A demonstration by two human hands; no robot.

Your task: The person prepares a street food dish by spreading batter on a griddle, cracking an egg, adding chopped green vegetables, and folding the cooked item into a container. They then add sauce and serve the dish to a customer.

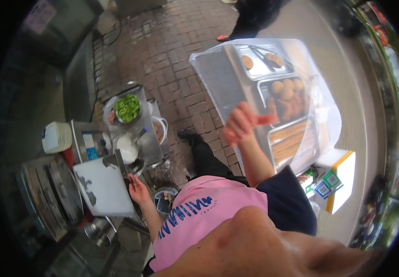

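Observation:
My left hand (138, 190) is low beside the right edge of a white cutting board (109, 191), palm partly turned up, fingers loosely stretched and nothing visible in them. A dark, flat blade-like piece (117, 159) lies at the board's far right corner, just beyond the fingertips. My right hand (245, 121) is raised in front of a clear-covered food display (208, 74), slightly blurred. Two of its digits stick out while the others curl, and it appears to hold nothing. Behind the cover are trays with round brown pieces (286, 87) and long light-brown strips (286, 147).
Left of me, a metal cart carries a bowl of chopped greens (128, 108) and a white-filled container (127, 147). A round griddle (54, 196) sits beyond the board. A waste bin (165, 199) is near my leg. Someone in dark clothes (256, 18) is ahead.

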